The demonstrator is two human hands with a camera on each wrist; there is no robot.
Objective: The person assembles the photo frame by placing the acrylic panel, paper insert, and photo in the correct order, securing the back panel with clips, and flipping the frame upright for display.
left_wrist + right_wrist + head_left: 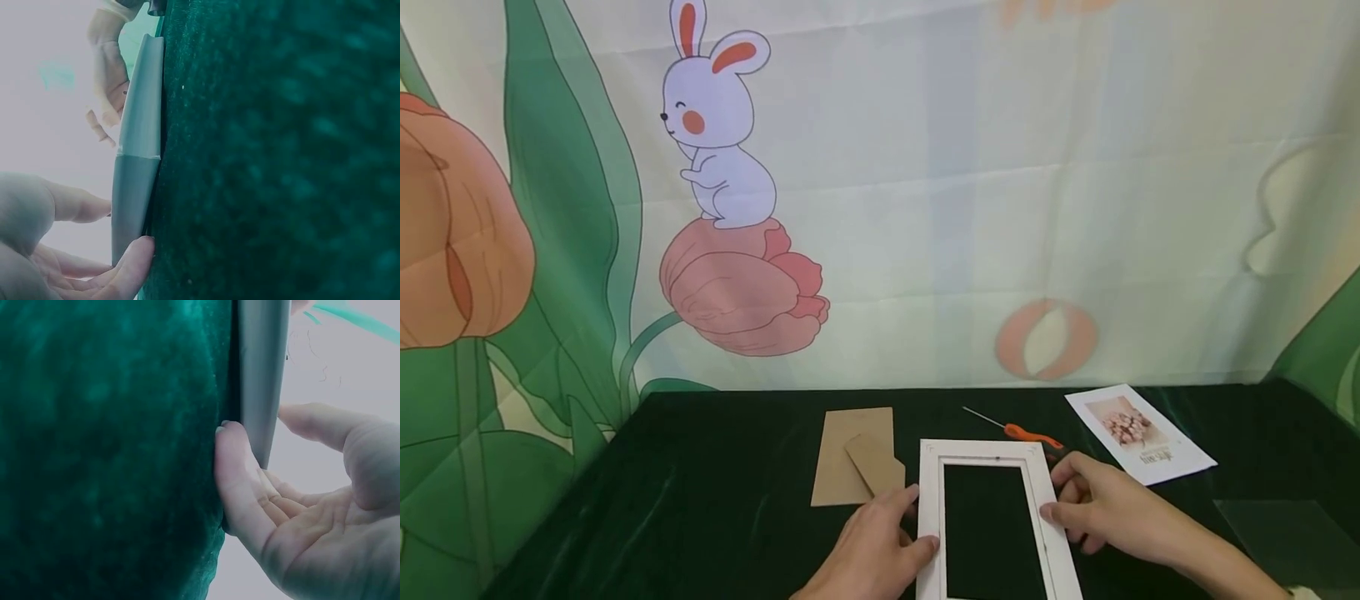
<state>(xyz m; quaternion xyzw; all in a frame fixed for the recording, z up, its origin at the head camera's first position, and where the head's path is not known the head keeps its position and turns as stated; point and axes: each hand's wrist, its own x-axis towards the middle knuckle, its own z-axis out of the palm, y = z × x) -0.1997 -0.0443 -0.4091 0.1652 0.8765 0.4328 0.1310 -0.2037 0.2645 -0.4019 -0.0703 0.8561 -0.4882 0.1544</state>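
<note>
A white picture frame [930,517] with an open middle lies on the dark green cloth, its near end cut off by the head view's lower edge. My left hand [880,542] holds its left side, thumb on top and fingers at the outer edge. On the opposite side my right hand [1108,504] grips the frame the same way, thumb on the face. The left wrist view shows the frame's side [134,187] between thumb and fingers. In the right wrist view, fingertips reach under the frame's edge [262,381] while the thumb touches its face.
Left of the frame lies a brown backing board [850,433] with a stand flap. Behind it is a screwdriver [1030,435] with an orange handle. A printed flower card [1150,437] lies at the back right, and a clear sheet [1292,533] at the right.
</note>
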